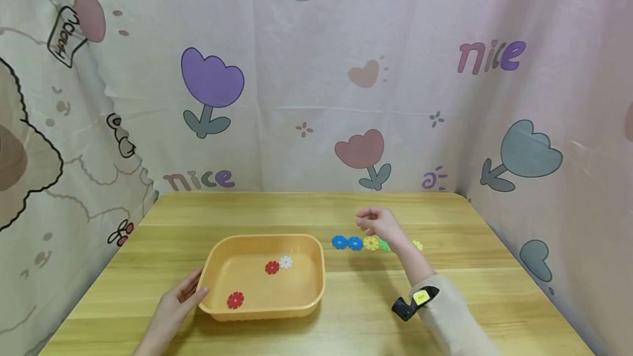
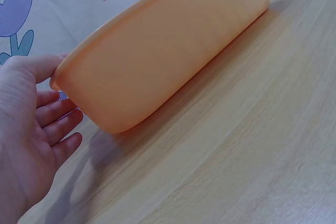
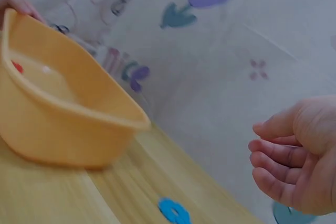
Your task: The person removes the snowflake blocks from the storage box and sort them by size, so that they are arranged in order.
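My left hand (image 1: 174,305) pinches the left rim of a yellow-orange plastic basin (image 1: 320,284), thumb over the edge and fingers along the outer wall. Inside the basin lie two red snowflake discs, one near the front left (image 1: 235,300) and another (image 1: 272,267) beside a white snowflake disc (image 1: 286,261). To its right runs a row of snowflake discs: blue (image 1: 339,242), blue (image 1: 355,243), yellow (image 1: 371,243), green (image 1: 384,244) and, at the far end, yellow-green (image 1: 418,245). Over this row hovers my right hand (image 1: 379,224), fingers loosely curled around nothing; its forearm hides part of the row.
The wooden table (image 1: 277,210) ends at a printed curtain (image 1: 306,92) behind and on both sides. A black wrist camera (image 1: 415,301) is strapped over the right sleeve (image 1: 452,312).
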Tool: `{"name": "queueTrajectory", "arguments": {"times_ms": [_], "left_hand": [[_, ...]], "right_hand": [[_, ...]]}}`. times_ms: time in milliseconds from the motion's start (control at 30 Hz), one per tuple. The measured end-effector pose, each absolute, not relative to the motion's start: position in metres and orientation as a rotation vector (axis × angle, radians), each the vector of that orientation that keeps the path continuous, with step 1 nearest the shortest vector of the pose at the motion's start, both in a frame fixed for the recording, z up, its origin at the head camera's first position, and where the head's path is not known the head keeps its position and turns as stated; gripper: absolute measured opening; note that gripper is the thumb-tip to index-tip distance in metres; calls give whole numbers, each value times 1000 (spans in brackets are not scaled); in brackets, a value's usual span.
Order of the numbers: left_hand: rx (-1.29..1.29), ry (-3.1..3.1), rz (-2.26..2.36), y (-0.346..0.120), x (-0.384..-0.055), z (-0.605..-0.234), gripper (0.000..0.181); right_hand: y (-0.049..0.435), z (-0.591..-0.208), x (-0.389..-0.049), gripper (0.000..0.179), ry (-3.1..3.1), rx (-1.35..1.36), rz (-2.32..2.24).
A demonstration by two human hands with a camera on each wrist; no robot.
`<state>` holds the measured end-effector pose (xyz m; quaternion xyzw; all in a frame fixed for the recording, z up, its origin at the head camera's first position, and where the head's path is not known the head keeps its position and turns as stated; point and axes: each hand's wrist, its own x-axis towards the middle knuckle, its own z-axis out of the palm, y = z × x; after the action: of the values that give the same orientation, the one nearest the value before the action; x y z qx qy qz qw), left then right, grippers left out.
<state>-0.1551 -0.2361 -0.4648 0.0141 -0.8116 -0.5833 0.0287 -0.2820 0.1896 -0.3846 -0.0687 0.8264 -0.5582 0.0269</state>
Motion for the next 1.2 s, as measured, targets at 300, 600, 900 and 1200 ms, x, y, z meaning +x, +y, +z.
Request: {"name": "queueTrajectory", "arguments": {"times_ms": [300,600,900,1200], "left_hand": [[52,-2529,-1805,-237,-155,-464,63],[53,-2517,-1816,-237,-155,-465,62],[38,-2504,-1825,-236,-155,-464,64],[58,-2513,-1831,-238,-155,-465,62]], "right_hand": [[125,-379,-270,23,2467,-474,-1671],[73,-390,-263,18,2387,-595,-1558],[42,-414,-259,20,2408,-546,-1506],[31,-433,-261,31,2553,-514,-1410]]}}
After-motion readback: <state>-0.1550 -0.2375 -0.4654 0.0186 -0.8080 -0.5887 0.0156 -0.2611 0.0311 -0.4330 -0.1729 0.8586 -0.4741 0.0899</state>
